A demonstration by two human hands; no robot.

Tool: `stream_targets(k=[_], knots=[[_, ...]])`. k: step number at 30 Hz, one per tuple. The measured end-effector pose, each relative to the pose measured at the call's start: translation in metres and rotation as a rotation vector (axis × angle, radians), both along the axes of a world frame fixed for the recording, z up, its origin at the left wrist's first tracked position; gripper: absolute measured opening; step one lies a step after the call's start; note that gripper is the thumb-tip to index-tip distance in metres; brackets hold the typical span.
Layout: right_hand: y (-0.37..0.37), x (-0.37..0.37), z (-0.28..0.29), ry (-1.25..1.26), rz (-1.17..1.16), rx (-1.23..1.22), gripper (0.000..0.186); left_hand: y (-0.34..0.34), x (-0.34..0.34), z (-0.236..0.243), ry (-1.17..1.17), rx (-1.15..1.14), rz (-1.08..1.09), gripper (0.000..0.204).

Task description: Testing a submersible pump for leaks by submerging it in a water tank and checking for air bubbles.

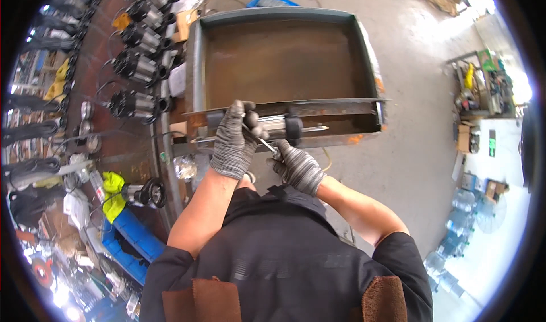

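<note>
A silver pump motor (276,127) with black ends lies across the near ledge of a steel tank, and a thin shaft tip points right from it. My left hand (232,143), in a grey striped glove, lies over the motor's left part with its fingers curled against it. In the matching glove, my right hand (297,166) is closed around the handle of a screwdriver (266,145). Its thin metal shaft slants up and left to the left hand's fingers. Those fingers hide the screwdriver's tip and whatever it touches.
The open steel tank (196,66), rusty inside, stands in front of me. On the left, a brown bench (105,32) bears a row of similar pumps (136,63). A blue crate (133,236) and a yellow-green cloth (114,194) lie nearer. Water bottles (458,222) stand at far right.
</note>
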State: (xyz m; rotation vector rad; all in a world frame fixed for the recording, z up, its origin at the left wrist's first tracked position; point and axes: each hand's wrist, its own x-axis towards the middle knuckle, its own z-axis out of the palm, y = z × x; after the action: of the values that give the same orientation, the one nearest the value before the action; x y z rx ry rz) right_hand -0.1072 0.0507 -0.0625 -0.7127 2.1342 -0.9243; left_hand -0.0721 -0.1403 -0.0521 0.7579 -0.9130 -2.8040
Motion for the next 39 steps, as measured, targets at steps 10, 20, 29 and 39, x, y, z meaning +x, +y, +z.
stream_targets(k=[10,20,29,39], knots=[[0.281,-0.097,-0.158,0.483,-0.636,0.144,0.027,-0.029,0.052,-0.008,-0.106,-0.609,0.149,0.026],[0.294,-0.133,-0.168,0.251,-0.804,0.179,0.041,-0.122,0.164,-0.074,-0.637,-1.185,0.32,0.023],[0.049,-0.089,-0.012,0.547,-0.12,-0.114,0.032,-0.202,0.133,-0.085,-0.96,-2.018,-0.472,0.036],[-0.044,-0.113,0.024,0.504,0.328,0.063,0.005,-0.264,0.111,-0.09,-0.588,-1.821,-1.074,0.025]])
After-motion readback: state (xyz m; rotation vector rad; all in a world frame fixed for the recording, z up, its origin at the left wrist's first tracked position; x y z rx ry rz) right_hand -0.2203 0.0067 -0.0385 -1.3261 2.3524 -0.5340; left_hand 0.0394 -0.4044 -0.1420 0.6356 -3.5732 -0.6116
